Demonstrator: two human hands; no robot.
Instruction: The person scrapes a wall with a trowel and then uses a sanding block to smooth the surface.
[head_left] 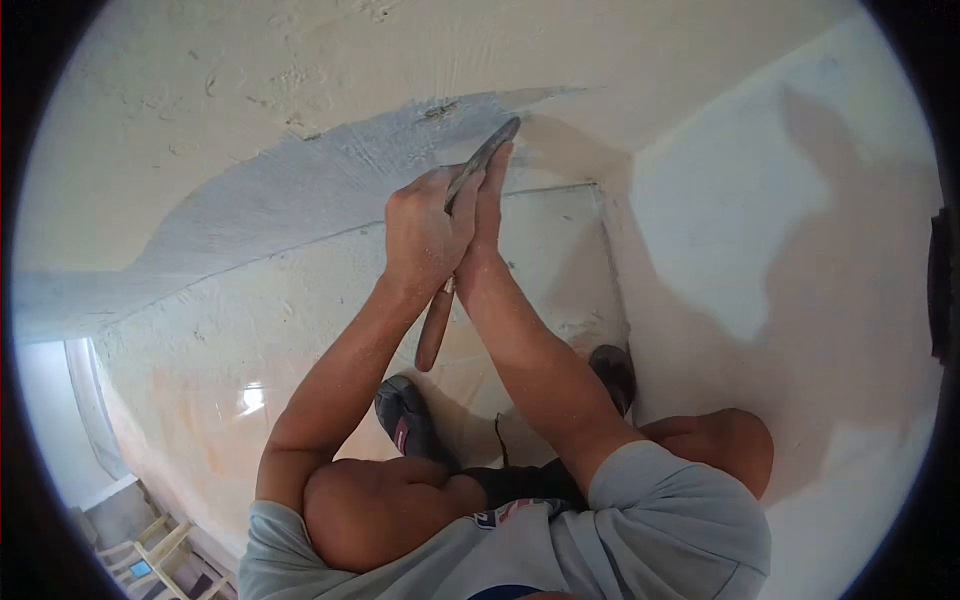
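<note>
My left hand [425,228] and my right hand [488,205] are pressed close together around a trowel [484,160]. Its dark narrow blade slants up to the right between my fingers, the tip against or very near the wall. Below my wrists the brown trowel handle [434,328] sticks out toward me. My right fingers lie stretched along the blade; my left fingers fold over its lower part. Where blade and handle join is mostly hidden by my hands. Behind them runs a smooth grey patch [290,185] on the rough cream wall [250,80].
A pale side wall [700,230] meets the coated wall at the right and carries a shadow. My dark shoes [405,415] stand on the glossy, spattered floor [270,350], my knees bent close to my arms. Wooden slats [160,545] show at the lower left.
</note>
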